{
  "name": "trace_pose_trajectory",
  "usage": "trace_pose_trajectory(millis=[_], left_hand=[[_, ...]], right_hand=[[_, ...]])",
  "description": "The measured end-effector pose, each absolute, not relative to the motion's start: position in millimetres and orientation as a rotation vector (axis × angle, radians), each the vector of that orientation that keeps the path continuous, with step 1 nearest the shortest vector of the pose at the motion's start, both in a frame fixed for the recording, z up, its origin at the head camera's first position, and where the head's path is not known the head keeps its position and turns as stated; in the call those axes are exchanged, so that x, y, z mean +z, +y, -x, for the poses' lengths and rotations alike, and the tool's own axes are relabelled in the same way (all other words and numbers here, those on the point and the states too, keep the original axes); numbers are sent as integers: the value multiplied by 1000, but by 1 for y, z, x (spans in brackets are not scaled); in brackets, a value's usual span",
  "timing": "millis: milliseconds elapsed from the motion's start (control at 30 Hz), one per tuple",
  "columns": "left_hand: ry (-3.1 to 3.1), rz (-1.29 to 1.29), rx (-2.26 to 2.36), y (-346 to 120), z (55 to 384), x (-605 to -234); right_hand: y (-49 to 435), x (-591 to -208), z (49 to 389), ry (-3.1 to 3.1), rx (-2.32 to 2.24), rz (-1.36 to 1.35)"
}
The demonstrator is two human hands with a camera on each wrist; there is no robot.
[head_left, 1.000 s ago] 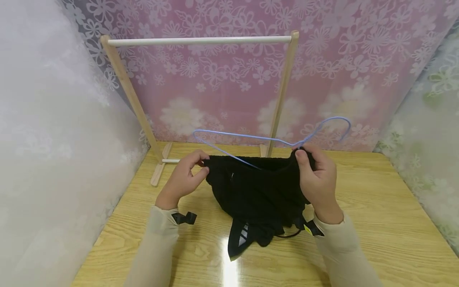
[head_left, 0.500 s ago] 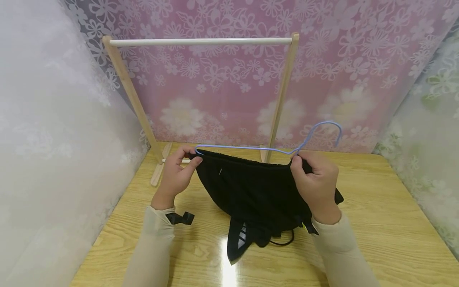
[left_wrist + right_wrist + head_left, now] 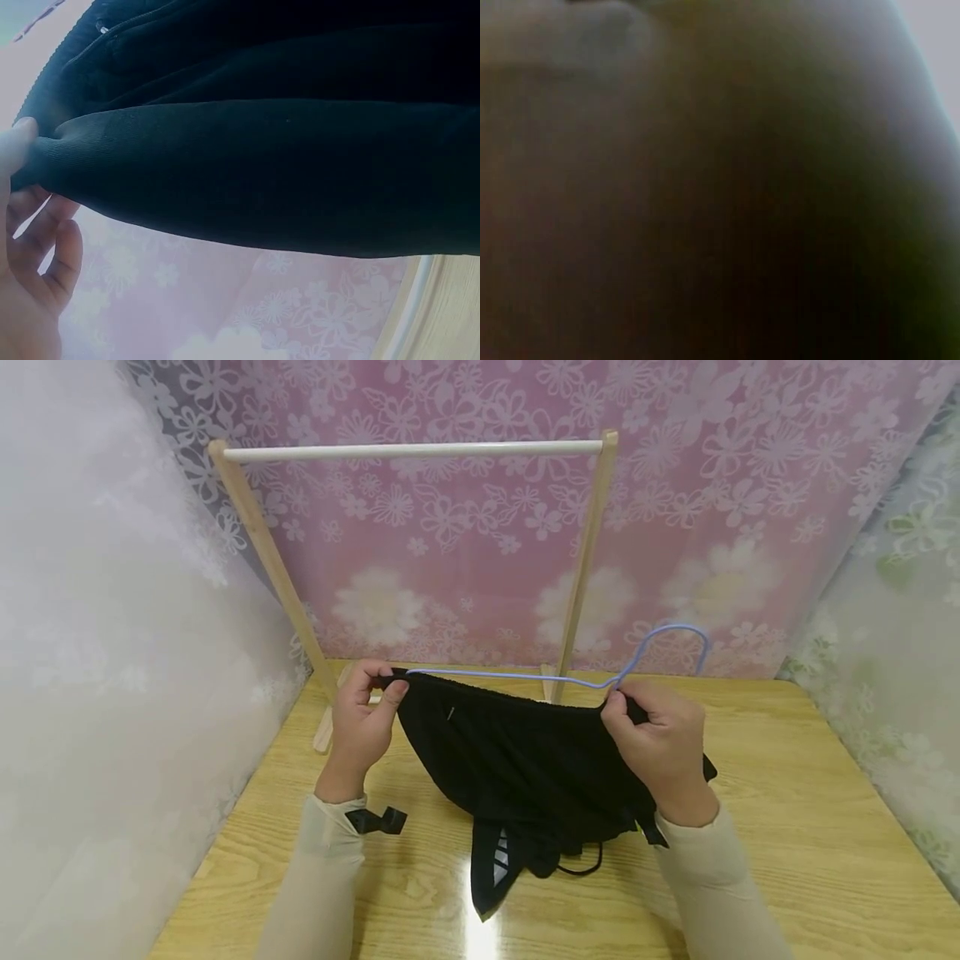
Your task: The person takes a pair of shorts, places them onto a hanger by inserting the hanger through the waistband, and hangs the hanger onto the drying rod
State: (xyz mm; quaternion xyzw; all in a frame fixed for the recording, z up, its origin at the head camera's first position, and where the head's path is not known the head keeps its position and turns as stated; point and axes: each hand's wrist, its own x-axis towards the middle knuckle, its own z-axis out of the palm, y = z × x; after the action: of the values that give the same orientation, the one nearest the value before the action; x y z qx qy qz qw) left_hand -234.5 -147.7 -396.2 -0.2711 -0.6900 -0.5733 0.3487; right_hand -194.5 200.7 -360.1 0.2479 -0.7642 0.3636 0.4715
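Note:
A pair of black shorts [image 3: 525, 760] with a gathered elastic waistband is stretched between my two hands in the head view. My left hand [image 3: 363, 722] pinches the waistband's left corner between thumb and fingers. The left wrist view shows this left hand [image 3: 37, 247] at the edge of the dark cloth [image 3: 262, 176]. My right hand [image 3: 660, 747] grips the waistband bunched against the neck of a blue wire hanger [image 3: 495, 674]. The hanger's hook rises above that hand, its long arm runs along the waistband, and its lower part is hidden inside. The right wrist view is dark and blurred.
Behind the shorts stands a rack with a white top rail [image 3: 412, 450] and wooden posts [image 3: 585, 568]. It rests on a wood-grain table [image 3: 810, 827]. Flowered sheets [image 3: 465, 552] form the back and sides. A black cord loop [image 3: 581, 868] hangs below the shorts.
My left hand has moved left and slightly up, pulling the waistband over the hanger's left end. The hanger has tilted down to lie along the waistband. The right hand keeps its grip.

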Motion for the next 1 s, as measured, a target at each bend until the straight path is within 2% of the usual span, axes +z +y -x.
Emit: trace_pose_trajectory(millis=[333,667,1000], left_hand=[[-1826,712,-1534,-141,234,-401],[-2197,751,-1473,-136,239,-401],[-2359,837,-1343,-143,236,-400]], right_hand=[[205,-365,199,-1951,902,-673],[203,-369,201,-1944,892,-541],[206,-371,202,-2100,878,-650]])
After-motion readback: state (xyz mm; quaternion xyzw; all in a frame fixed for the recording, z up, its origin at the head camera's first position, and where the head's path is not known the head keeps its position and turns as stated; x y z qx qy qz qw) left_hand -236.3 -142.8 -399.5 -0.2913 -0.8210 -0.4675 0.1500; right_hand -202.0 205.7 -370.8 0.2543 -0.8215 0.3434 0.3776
